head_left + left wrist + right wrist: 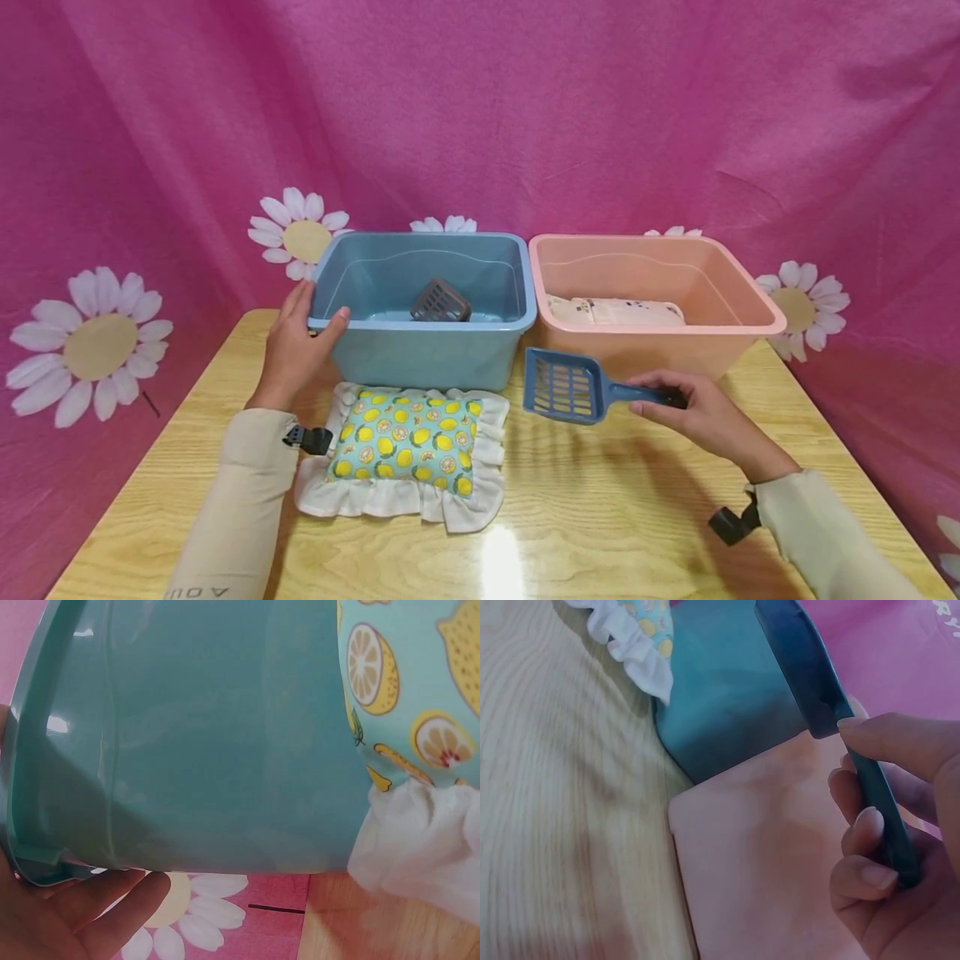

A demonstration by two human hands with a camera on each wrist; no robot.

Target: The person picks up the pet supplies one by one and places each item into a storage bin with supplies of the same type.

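My left hand (296,346) grips the front left corner of a blue plastic tub (420,358), thumb over the rim. In the left wrist view its fingers (124,907) reach under that rim. A grey slotted scoop (442,302) lies inside the tub. My right hand (701,417) holds a blue slotted litter scoop (603,392) by its handle, raised above the table in front of a pink tub (660,350). The right wrist view shows the fingers curled round the scoop handle (881,806). The scoop's head points left.
A lemon-print cushion (408,442) with a white frill lies before the blue tub on the wooden table (585,517). Inside the pink tub is a white printed bundle (618,312). The two tubs stand side by side against a pink flowered cloth (480,108).
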